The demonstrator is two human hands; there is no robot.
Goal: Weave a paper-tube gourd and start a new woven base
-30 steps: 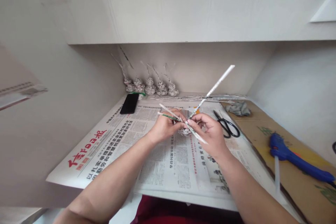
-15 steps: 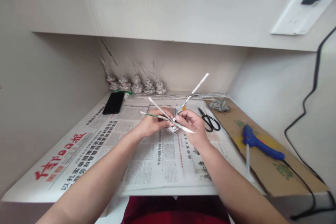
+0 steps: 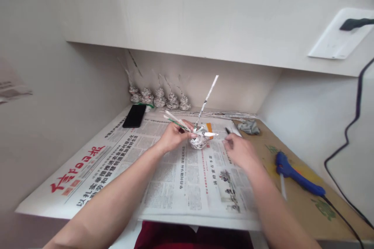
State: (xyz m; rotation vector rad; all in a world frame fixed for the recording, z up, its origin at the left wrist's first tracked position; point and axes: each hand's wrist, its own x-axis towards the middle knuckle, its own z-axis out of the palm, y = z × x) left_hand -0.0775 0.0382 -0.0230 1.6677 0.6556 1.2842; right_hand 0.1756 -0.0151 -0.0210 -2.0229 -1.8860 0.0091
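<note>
The left hand [image 3: 176,137] pinches the rim of a small woven paper piece [image 3: 199,142] over the middle of the newspaper [image 3: 163,179], while the right hand [image 3: 239,150], apart on the right, covers most of the scissors [image 3: 227,130] (whether gripping them, I cannot tell).

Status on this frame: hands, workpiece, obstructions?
Left hand holding woven paper piece, strips jutting from its top. Right hand apart, covering most of scissors, grip unclear. Nothing blocking either hand.

Overhead panel [image 3: 187,15]: hung pale and broad.
Back wall [image 3: 228,89]: stood shaded beneath it, beige-grey.
Right wall [image 3: 306,113]: caught brighter light.
Wall socket [image 3: 329,44]: held a black plug [image 3: 352,24].
</note>
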